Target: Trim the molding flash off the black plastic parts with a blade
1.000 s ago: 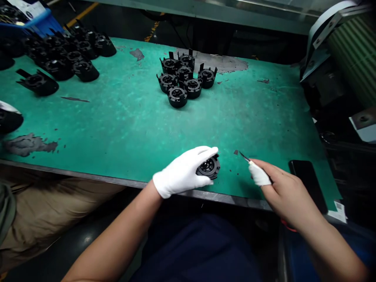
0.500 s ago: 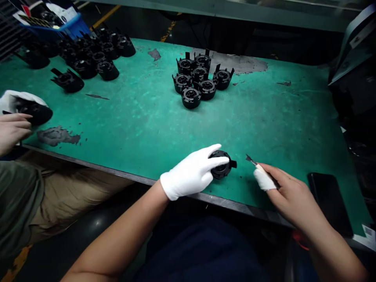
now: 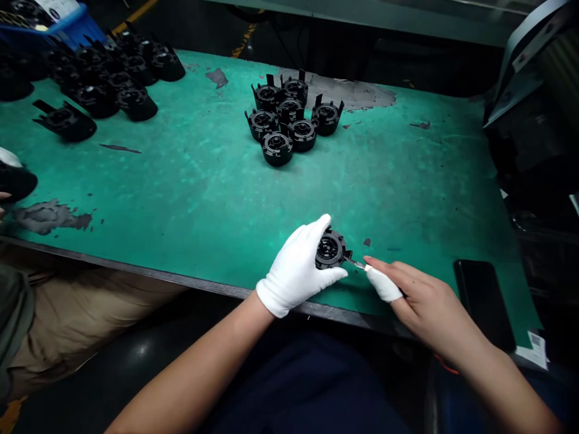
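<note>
My left hand (image 3: 298,262), in a white glove, is closed around the side of a round black plastic part (image 3: 329,248). The part rests near the table's front edge, its ringed face turned up. My right hand (image 3: 416,292) is bare apart from a white covering on the thumb. It grips a slim craft knife (image 3: 357,264), whose handle is mostly hidden in the fingers. The metal tip meets the part's right rim, by a small tab. A small dark scrap (image 3: 367,242) lies just beyond the knife.
Several similar black parts (image 3: 277,149) stand grouped on the green table (image 3: 203,199). More black housings (image 3: 67,122) crowd the left, before a blue bin (image 3: 67,30). A phone (image 3: 484,304) lies at right. A co-worker's hand holds another part (image 3: 17,182) at the left edge.
My right hand has brought the knife left to the part's rim. My left hand's fingers have shifted from over the part's face to its side. The view has swung right.
</note>
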A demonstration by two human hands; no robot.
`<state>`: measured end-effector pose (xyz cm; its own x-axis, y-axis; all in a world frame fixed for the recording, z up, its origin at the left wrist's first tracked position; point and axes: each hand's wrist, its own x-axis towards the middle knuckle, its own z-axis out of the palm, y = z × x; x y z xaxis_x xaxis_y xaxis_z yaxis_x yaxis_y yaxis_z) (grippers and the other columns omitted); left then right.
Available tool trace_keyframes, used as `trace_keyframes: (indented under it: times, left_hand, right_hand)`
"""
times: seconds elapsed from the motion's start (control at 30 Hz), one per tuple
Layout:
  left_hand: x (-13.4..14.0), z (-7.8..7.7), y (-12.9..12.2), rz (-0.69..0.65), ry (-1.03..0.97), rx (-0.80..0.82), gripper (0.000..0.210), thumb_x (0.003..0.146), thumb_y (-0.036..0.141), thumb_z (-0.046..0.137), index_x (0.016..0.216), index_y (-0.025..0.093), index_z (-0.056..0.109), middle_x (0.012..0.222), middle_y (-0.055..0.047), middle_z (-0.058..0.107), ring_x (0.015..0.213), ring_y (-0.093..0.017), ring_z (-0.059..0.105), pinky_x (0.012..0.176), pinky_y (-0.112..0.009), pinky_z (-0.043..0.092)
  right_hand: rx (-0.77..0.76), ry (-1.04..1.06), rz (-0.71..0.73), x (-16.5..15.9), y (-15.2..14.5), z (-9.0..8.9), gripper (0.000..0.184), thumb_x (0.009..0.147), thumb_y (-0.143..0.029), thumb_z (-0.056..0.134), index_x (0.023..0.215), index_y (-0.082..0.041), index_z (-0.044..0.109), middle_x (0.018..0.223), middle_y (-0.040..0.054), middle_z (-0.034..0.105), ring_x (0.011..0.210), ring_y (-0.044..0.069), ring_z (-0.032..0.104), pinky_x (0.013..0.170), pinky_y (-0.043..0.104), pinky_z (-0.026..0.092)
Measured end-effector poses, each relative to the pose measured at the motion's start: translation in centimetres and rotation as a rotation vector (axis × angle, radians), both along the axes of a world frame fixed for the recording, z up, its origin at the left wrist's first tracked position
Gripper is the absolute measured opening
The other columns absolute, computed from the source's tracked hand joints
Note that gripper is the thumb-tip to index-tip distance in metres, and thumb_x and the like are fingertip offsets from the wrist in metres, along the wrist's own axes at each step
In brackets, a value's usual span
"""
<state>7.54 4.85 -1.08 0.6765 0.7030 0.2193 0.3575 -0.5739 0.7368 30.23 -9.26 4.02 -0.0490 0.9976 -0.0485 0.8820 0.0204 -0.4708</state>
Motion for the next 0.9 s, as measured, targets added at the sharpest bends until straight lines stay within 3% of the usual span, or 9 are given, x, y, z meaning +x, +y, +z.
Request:
trace_keyframes:
  times: [0.17, 0.27, 0.4, 0.47, 0.53, 0.6, 0.67, 0.8, 0.9]
  left_hand:
    - [0.1, 0.1, 0.3, 0.008, 0.013, 0.043, 0.095, 0.082, 0.049, 0.08, 0.158, 0.02, 0.03, 0.156, -0.016, 0.049, 0.145, -0.032, 0.048, 0.123, -0.049, 0.041]
    - [0.2, 0.2, 0.2, 0.008, 0.005, 0.036, 0.09, 0.084, 0.046, 0.078, 0.157, 0.021, 0.032, 0.156, -0.015, 0.049, 0.145, -0.032, 0.048, 0.122, -0.049, 0.042]
    - [0.2, 0.9, 0.4, -0.013, 0.037, -0.027, 0.088, 0.084, 0.042, 0.077, 0.157, 0.021, 0.033, 0.158, -0.014, 0.048, 0.146, -0.03, 0.047, 0.124, -0.048, 0.04]
    - [-0.3, 1.8, 1.3, -0.124, 0.086, -0.077, 0.091, 0.083, 0.04, 0.078, 0.159, 0.023, 0.031, 0.161, -0.011, 0.044, 0.149, -0.029, 0.045, 0.126, -0.046, 0.038]
    - [-1.4, 3.1, 2.8, -0.308, 0.163, -0.114, 0.089, 0.085, 0.035, 0.076, 0.161, 0.027, 0.03, 0.166, -0.008, 0.037, 0.153, -0.026, 0.039, 0.127, -0.042, 0.036]
    - [-3.0, 4.4, 4.8, -0.431, 0.245, -0.119, 0.078, 0.091, 0.03, 0.069, 0.16, 0.032, 0.033, 0.169, -0.003, 0.032, 0.155, -0.024, 0.034, 0.128, -0.04, 0.033]
    - [-4.7, 5.4, 6.5, -0.383, 0.293, -0.084, 0.067, 0.096, 0.03, 0.063, 0.158, 0.032, 0.039, 0.168, -0.001, 0.035, 0.155, -0.024, 0.035, 0.13, -0.04, 0.03]
    - [-7.3, 5.6, 7.1, -0.035, 0.197, -0.077, 0.058, 0.099, 0.041, 0.06, 0.153, 0.025, 0.048, 0.159, -0.005, 0.05, 0.147, -0.026, 0.047, 0.129, -0.043, 0.033]
    - [-7.2, 4.5, 5.0, 0.046, 0.069, -0.168, 0.085, 0.089, 0.058, 0.072, 0.158, 0.023, 0.037, 0.163, -0.01, 0.042, 0.151, -0.029, 0.042, 0.128, -0.046, 0.034]
  right_hand:
    - [0.044, -0.233, 0.018, -1.0, 0.5, 1.0, 0.041, 0.115, -0.034, 0.034, 0.143, -0.024, 0.062, 0.094, 0.0023, 0.064, 0.08, 0.021, 0.064, 0.06, 0.033, 0.043]
    - [0.044, -0.369, -0.002, 0.0, 1.1, 0.8, 0.041, 0.11, -0.031, 0.038, 0.142, -0.026, 0.064, 0.095, 0.0037, 0.067, 0.079, 0.023, 0.066, 0.054, 0.033, 0.041]
    - [-0.023, -0.6, -0.254, 4.7, 1.4, -0.1, 0.039, 0.101, -0.032, 0.048, 0.132, -0.027, 0.072, 0.104, 0.0055, 0.072, 0.064, 0.029, 0.065, 0.043, 0.033, 0.035]
    - [-0.009, -0.591, -0.294, 6.6, 1.2, -0.3, 0.039, 0.101, -0.031, 0.047, 0.13, -0.027, 0.073, 0.112, 0.004, 0.072, 0.074, 0.032, 0.069, 0.047, 0.035, 0.043]
    - [0.048, -0.437, -0.276, 7.0, 0.9, -0.3, 0.038, 0.105, -0.034, 0.045, 0.132, -0.027, 0.07, 0.122, 0.0015, 0.07, 0.094, 0.033, 0.07, 0.063, 0.039, 0.054]
    - [0.07, -0.262, -0.227, 6.1, 0.6, -0.3, 0.038, 0.107, -0.036, 0.044, 0.134, -0.027, 0.069, 0.127, -0.0001, 0.068, 0.108, 0.031, 0.067, 0.08, 0.041, 0.057]
    - [0.052, -0.157, -0.179, 4.7, 0.4, -0.5, 0.038, 0.107, -0.036, 0.043, 0.135, -0.026, 0.068, 0.129, -0.0004, 0.067, 0.112, 0.029, 0.066, 0.087, 0.04, 0.056]
    - [0.07, -0.081, -0.086, 2.3, 0.8, -0.8, 0.038, 0.108, -0.031, 0.04, 0.136, -0.024, 0.065, 0.13, 0.001, 0.066, 0.112, 0.027, 0.065, 0.086, 0.038, 0.054]
    - [0.079, -0.021, 0.043, 0.3, 1.6, -0.5, 0.038, 0.109, -0.027, 0.038, 0.14, -0.023, 0.061, 0.125, 0.0023, 0.066, 0.106, 0.024, 0.066, 0.082, 0.035, 0.052]
